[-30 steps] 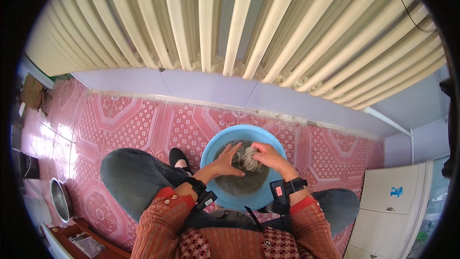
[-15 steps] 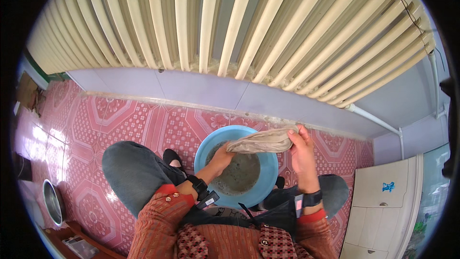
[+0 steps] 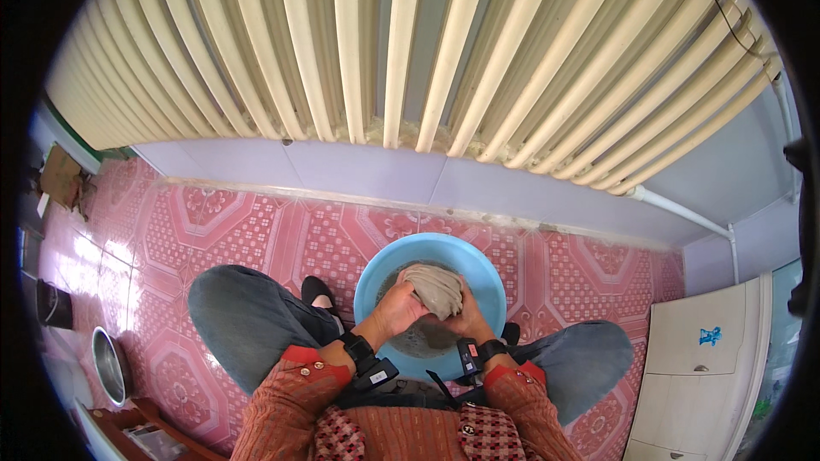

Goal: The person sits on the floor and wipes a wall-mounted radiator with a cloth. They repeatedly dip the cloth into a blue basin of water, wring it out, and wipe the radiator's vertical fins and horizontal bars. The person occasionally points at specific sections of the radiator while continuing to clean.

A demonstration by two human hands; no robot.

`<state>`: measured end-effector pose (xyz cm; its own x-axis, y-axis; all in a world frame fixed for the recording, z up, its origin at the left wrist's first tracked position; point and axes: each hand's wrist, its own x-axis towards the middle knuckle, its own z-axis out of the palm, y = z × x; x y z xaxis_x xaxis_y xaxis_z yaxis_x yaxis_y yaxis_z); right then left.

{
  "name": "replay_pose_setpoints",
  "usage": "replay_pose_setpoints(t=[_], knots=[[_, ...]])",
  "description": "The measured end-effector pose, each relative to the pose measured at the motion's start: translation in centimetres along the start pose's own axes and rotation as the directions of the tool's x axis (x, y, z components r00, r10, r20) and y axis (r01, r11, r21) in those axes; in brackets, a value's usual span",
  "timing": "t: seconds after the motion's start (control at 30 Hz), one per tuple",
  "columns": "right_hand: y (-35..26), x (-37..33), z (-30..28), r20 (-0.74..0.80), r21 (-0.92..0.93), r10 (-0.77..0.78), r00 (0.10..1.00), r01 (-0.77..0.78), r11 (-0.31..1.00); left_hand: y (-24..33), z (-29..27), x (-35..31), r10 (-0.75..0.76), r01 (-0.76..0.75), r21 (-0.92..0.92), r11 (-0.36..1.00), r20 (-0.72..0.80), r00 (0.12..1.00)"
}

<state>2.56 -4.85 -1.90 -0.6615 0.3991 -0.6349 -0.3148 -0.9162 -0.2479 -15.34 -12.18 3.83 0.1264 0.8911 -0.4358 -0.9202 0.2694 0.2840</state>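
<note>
A light blue plastic basin (image 3: 369, 290) stands on the floor between my knees, with murky grey water (image 3: 410, 343) in it. Over the water I hold a wet beige cloth (image 3: 434, 288), bunched into a loose wad. My left hand (image 3: 400, 307) grips its left side, and my right hand (image 3: 465, 312) closes round the right side; the fingers of both are partly hidden by the folds. Whether the cloth touches the water I cannot tell.
A cream radiator (image 3: 350, 60) runs along the wall ahead. To the right is a white cabinet (image 3: 692, 341); a metal bowl (image 3: 111, 365) and a dark bucket (image 3: 54, 304) lie to the left. Pink patterned tiles (image 3: 213, 213) cover the floor.
The cloth was stretched between my hands, its right end raised beyond the basin's rim. Now my right hand has come down and left, and the cloth is gathered over the basin.
</note>
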Motion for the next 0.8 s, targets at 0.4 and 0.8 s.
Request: replay_pose_setpoints(t=[0.4,0.8], knots=[[3.9,-0.7,6.2,0.081,-0.831,-0.511,0.856,0.341,0.439,-0.5,-7.0,3.5,0.050,-0.021,0.144,0.989,-0.196,0.979],[2.7,0.7,5.8,0.205,-0.973,-0.818,0.537,0.203,-0.110,-3.9,-4.4,4.5,-0.141,0.138,-0.032,0.990,-0.288,0.947]])
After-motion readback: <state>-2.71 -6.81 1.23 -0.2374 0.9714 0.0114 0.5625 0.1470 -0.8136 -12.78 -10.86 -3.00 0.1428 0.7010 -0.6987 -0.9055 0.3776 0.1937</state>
